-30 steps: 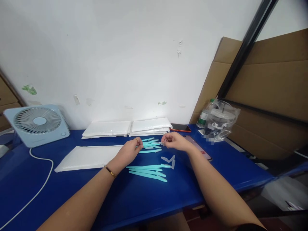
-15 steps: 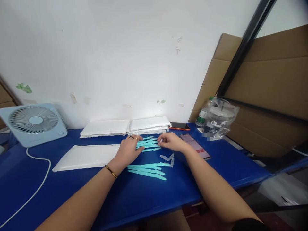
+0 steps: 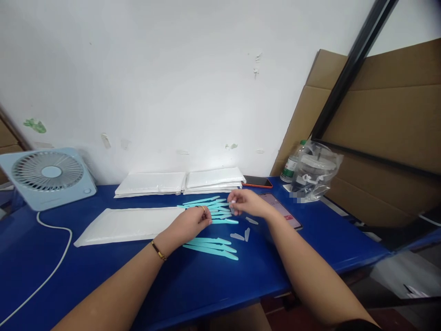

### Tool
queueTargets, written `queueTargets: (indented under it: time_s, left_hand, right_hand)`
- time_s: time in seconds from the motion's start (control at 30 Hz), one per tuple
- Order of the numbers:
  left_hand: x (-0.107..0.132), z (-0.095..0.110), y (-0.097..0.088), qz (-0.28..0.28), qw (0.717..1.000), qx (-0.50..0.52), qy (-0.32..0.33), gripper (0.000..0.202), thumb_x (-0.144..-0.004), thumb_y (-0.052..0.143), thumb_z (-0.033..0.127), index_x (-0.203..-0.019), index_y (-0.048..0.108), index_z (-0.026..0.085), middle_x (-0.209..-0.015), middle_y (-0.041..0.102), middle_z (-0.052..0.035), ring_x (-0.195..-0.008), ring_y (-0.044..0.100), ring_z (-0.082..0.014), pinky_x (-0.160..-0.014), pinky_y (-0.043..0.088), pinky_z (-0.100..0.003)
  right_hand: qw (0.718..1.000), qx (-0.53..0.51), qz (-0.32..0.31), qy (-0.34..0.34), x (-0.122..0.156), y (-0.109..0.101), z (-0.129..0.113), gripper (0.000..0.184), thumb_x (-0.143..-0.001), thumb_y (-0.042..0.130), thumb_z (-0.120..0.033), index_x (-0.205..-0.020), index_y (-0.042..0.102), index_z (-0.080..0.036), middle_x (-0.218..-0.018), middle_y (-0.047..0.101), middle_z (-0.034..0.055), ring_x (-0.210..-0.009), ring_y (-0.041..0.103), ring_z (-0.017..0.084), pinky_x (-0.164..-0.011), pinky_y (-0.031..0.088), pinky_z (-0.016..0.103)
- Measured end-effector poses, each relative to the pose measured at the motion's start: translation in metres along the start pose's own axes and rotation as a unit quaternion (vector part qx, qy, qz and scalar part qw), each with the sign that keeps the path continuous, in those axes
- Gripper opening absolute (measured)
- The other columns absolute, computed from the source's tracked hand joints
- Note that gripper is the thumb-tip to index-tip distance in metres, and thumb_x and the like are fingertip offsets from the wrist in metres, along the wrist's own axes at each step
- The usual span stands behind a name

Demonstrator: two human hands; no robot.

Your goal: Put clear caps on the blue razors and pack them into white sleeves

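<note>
Several teal eyebrow razors [image 3: 203, 200] lie in a loose fan in the middle of the table. My left hand [image 3: 195, 223] is closed in a pinch on the handle of one eyebrow razor [image 3: 225, 221], its blade end pointing right. My right hand [image 3: 246, 203] hovers at the right ends of the fan, thumb and fingers pinched on a small translucent blade cap [image 3: 232, 207], partly hidden. More eyebrow razors [image 3: 213, 248] lie in a group nearer to me. Loose translucent caps [image 3: 247, 234] are scattered to the right of the razors.
A white padded mailer [image 3: 131, 225] lies left of my left hand. Behind are two stacks of white mailers [image 3: 149, 183]. Phones [image 3: 280, 209] lie at right, near a bottle [image 3: 290, 165] and a bagged cup [image 3: 315, 170]. A blue fan [image 3: 51, 177] with a cable stands at left.
My left hand has come nearer and lower, off the far fan, and now pinches a razor above the near group. My right hand has barely moved. The loose caps have shifted apart.
</note>
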State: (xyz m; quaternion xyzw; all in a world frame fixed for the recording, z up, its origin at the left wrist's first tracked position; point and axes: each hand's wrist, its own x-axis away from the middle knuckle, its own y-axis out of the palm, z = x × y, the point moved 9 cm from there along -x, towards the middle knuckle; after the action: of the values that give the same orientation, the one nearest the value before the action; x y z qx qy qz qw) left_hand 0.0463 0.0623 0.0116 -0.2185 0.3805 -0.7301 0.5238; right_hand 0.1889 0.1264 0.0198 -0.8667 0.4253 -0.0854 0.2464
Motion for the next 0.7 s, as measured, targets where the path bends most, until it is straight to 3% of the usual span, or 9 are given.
queueTargets:
  time_s: [0.13, 0.23, 0.43, 0.7]
  left_hand:
    - [-0.005, -0.015, -0.017, 0.07, 0.995, 0.066, -0.026, 0.021, -0.08, 0.046, 0.04, -0.078, 0.053, 0.02, -0.065, 0.058, 0.0019, -0.06, 0.053, -0.0136, -0.055, 0.037, -0.023]
    - [-0.008, -0.026, -0.021, 0.093, 0.988, 0.111, -0.045, 0.024, -0.08, 0.047, 0.042, -0.078, 0.052, 0.019, -0.065, 0.056, 0.0016, -0.062, 0.055, -0.0139, -0.056, 0.039, -0.024]
    - [-0.011, -0.038, -0.022, 0.106, 0.979, 0.163, -0.057, 0.025, -0.077, 0.05, 0.043, -0.079, 0.052, 0.018, -0.068, 0.057, 0.0007, -0.064, 0.058, -0.0142, -0.06, 0.044, -0.025]
    - [-0.011, -0.033, -0.024, 0.103, 0.973, 0.194, -0.065, 0.024, -0.075, 0.051, 0.041, -0.078, 0.052, 0.017, -0.069, 0.057, 0.0003, -0.064, 0.059, -0.0141, -0.062, 0.045, -0.027]
  right_hand:
    - [0.971, -0.178, 0.158, -0.023, 0.002, -0.03, -0.005, 0.032, -0.067, 0.069, -0.039, -0.082, 0.054, -0.016, -0.069, 0.063, 0.0026, -0.067, 0.067, 0.018, -0.052, 0.049, 0.023]
    - [0.953, -0.217, 0.206, -0.034, 0.004, -0.036, -0.007, 0.034, -0.064, 0.073, -0.04, -0.078, 0.054, -0.016, -0.066, 0.063, 0.0024, -0.063, 0.066, 0.017, -0.045, 0.044, 0.019]
    - [0.96, -0.192, 0.2, -0.041, 0.003, -0.027, -0.011, 0.031, -0.065, 0.072, -0.039, -0.074, 0.055, -0.016, -0.062, 0.063, 0.0022, -0.053, 0.062, 0.014, -0.04, 0.039, 0.018]
    - [0.965, -0.214, 0.149, -0.032, -0.004, -0.007, -0.008, 0.03, -0.063, 0.073, -0.037, -0.073, 0.054, -0.015, -0.061, 0.063, 0.0019, -0.054, 0.062, 0.014, -0.041, 0.041, 0.018]
